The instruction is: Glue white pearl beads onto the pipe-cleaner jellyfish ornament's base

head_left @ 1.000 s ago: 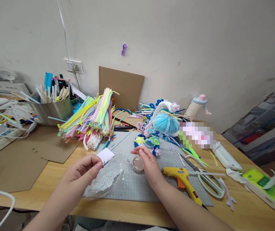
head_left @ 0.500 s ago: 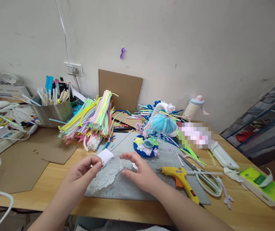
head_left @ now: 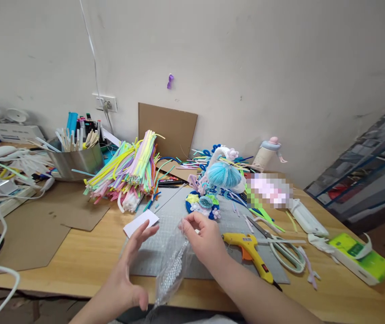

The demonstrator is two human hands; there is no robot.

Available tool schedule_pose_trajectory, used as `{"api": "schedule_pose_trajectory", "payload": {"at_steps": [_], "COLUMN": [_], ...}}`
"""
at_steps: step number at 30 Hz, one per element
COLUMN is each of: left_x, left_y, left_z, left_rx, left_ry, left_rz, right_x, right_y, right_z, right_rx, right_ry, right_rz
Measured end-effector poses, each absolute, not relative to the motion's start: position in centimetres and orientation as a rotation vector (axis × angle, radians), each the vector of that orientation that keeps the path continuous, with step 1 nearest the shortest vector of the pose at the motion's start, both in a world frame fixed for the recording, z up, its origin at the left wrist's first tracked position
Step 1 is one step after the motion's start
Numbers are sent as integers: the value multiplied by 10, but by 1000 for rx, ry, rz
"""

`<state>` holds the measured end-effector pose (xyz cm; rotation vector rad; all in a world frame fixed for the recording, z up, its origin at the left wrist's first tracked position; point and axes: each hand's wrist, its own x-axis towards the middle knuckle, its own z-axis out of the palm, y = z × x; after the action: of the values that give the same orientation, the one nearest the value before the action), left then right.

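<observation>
Pinched in my right hand (head_left: 201, 234) is the top of a clear plastic bag of small pearly beads (head_left: 172, 270), which hangs down over the table's front edge. My left hand (head_left: 130, 265) is spread to the left of the bag, thumb and fingers apart, holding nothing. A white card (head_left: 141, 223) lies just beyond its fingertips. Behind my right hand stands a fuzzy craft piece with a light blue puff (head_left: 224, 174) above a dark blue round base with small flowers (head_left: 203, 204). Both rest on the grey cutting mat (head_left: 145, 265).
A yellow glue gun (head_left: 251, 252) and scissors (head_left: 288, 254) lie on the right, near a green box (head_left: 361, 258). Bundled pipe cleaners (head_left: 125, 173), a metal tub of sticks (head_left: 76, 162) and flat cardboard (head_left: 27, 234) occupy the left. A bottle (head_left: 267, 152) stands at the back.
The bead bag has gone from lying on the mat to hanging from my right hand, whose fingers have closed. My left hand has opened and moved nearer to me. The white card shows more fully.
</observation>
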<state>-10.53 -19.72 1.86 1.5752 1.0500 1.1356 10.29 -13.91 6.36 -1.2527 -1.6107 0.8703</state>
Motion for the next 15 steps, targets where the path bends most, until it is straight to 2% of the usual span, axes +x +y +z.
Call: {"api": "schedule_pose_trajectory", "payload": {"at_steps": [3,8,15], "left_x": [-90,-69,-75], "left_y": [-207,-201,-187], "left_z": [18,27,49], "left_rx": [1590,1458,1331], "left_ry": [1029,1330,1305], "left_rz": [1080,1128,935], "right_x": [106,115,149], "right_y": [-144,-148,-142], "right_z": [65,75,103], "right_rx": [-1282,-1270,-1145], "right_ry": [-1579,-1561,-1505], "right_rz": [801,862,1290]}}
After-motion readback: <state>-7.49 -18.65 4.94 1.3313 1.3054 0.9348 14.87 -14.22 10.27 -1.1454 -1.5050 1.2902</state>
